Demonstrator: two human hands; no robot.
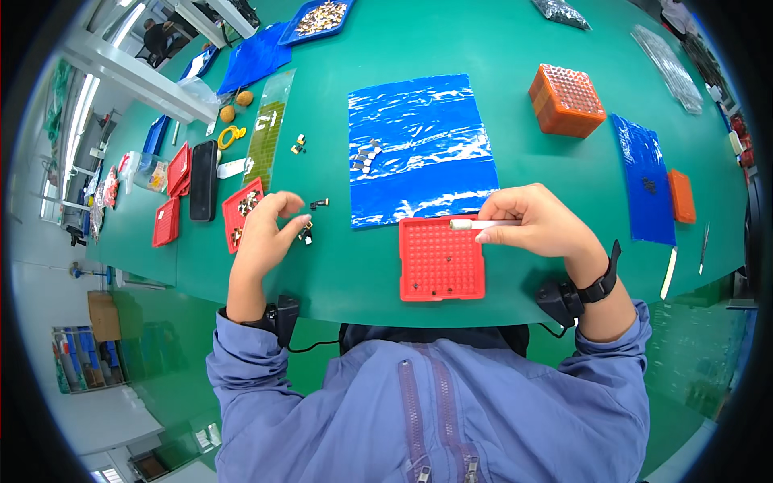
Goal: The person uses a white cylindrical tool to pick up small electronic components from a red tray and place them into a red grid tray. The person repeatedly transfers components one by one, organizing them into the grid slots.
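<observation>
Holding a slim white tool (475, 224) between thumb and fingers, the right hand (543, 221) had a narrow grip closed on its shaft. The tool lay almost level in that grip, its greyish tip pointing left, clear of the fingertips, at the upper edge of a shallow red tray (443, 296). On the tray's studded floor, below and to the left of the grip in the view, were a few tiny dark pieces (448, 260).

The left hand (266, 233) was well apart from the tray, its thumb and forefinger curved toward each other in a fairly wide grip, a gap between the tips. Just beside the thumb tip, small black-and-white parts (306, 234) lay on the green bench (362, 278); whether the thumb touched them could not be told. To the left, a second red tray (231, 213) held more such parts, partly hidden by the hand.

Just beyond the shallow tray, a glossy blue sheet (427, 177) carried a loose cluster of small parts (366, 155) near its left edge.

As for labels, a white slip (231, 168) lay beside a dark phone (204, 185), and white markings showed on a clear bag with an olive strip (262, 145); any print there was too small to read.
</observation>
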